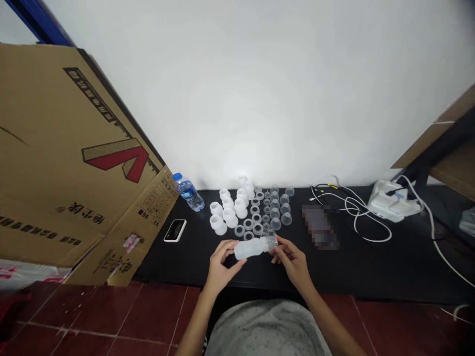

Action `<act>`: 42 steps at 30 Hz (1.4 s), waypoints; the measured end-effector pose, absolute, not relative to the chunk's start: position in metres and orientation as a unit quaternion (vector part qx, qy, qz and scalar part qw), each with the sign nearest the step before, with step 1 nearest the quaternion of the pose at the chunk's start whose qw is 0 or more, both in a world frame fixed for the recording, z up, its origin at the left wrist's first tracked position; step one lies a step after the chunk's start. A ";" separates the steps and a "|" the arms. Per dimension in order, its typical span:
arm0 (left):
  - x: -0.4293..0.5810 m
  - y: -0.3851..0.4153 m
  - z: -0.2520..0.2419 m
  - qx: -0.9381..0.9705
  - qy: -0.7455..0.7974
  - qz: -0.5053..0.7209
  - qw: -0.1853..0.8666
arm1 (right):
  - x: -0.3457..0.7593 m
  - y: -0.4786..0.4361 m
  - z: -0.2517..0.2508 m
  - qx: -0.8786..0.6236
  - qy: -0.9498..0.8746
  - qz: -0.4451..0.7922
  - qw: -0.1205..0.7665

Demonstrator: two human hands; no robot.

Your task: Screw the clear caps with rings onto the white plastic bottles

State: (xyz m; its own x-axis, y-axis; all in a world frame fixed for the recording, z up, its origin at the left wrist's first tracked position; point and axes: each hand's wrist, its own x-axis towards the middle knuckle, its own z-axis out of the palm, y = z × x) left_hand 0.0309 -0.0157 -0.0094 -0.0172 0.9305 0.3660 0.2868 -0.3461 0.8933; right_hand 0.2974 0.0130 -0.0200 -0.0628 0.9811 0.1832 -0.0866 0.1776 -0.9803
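Note:
A small translucent white bottle (250,248) lies sideways between my two hands, just above the front of the black table (371,267). My left hand (222,262) grips its base end with curled fingers. My right hand (291,257) pinches the clear cap (270,242) at its neck end. Behind them stand rows of white bottles (228,210), clear rings (254,220) and clear caps (280,205).
A phone (175,230) and a water bottle (188,193) lie at the table's left. A large cardboard box (70,168) leans there. White cables (352,205) and a white device (393,203) sit at the right. Red tiled floor (111,316) lies below.

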 end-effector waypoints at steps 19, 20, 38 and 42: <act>0.086 -0.048 -0.015 0.620 0.626 0.452 0.140 | 0.292 0.001 -0.016 -0.456 -0.683 0.148 0.550; 0.077 -0.048 -0.017 0.610 0.637 0.452 0.136 | 0.292 0.004 -0.015 -0.470 -0.679 0.144 0.546; -0.009 -0.004 -0.018 0.491 0.697 0.522 -0.022 | 0.289 0.014 -0.030 -0.548 -0.725 0.122 0.400; 0.030 -0.014 -0.010 0.564 0.635 0.522 -0.083 | 0.289 0.015 -0.030 -0.547 -0.725 0.134 0.395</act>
State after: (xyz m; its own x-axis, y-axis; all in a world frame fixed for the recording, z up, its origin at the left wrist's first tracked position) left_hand 0.0304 -0.0145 -0.0103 -0.3508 0.6287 0.6941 0.8026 -0.1801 0.5687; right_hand 0.2892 0.0155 -0.0296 -0.0884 0.9000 0.4268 0.6876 0.3652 -0.6276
